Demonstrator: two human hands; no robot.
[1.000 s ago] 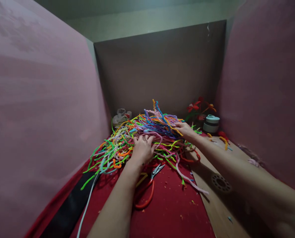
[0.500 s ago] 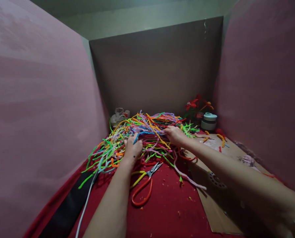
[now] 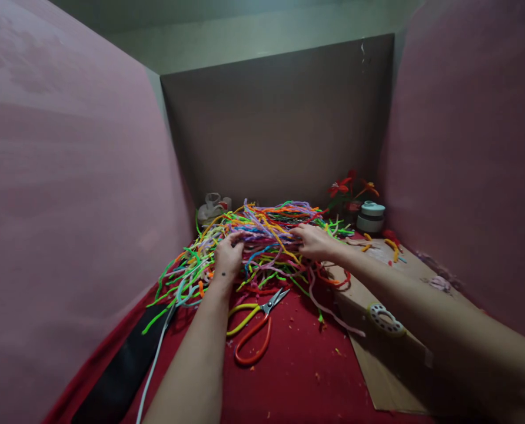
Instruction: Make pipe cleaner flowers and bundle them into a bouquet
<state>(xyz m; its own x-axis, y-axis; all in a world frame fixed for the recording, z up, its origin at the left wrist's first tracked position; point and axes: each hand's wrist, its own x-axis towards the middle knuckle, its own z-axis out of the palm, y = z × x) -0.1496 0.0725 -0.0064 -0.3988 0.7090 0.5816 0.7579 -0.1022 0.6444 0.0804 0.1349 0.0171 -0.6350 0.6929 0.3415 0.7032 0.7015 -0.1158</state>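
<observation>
A tangled heap of pipe cleaners [image 3: 266,227] in many bright colours lies on the red cloth [image 3: 302,365]. At the heap's left front is my left hand [image 3: 229,258], its thumb and fingers closed on purple and pink stems. My right hand [image 3: 314,241] reaches in from the right, fingers bent around stems at that side; its fingertips are partly hidden among them. Between my forearms, just in front of the heap, lie scissors [image 3: 260,327] with one red and one yellow handle, blades spread. A blue stem crosses the heap between my hands.
To the right lies cardboard [image 3: 368,371] with a white ring with holes [image 3: 386,320] and orange scraps. Behind stand a lidded jar [image 3: 371,217] and red flowers [image 3: 342,187]. A white cable [image 3: 154,359] runs past a black strip [image 3: 121,365] at left. Pink walls enclose both sides.
My left hand has shifted slightly left and back, and the blue stem that lay over its fingers now rests on the heap. My right hand has barely moved.
</observation>
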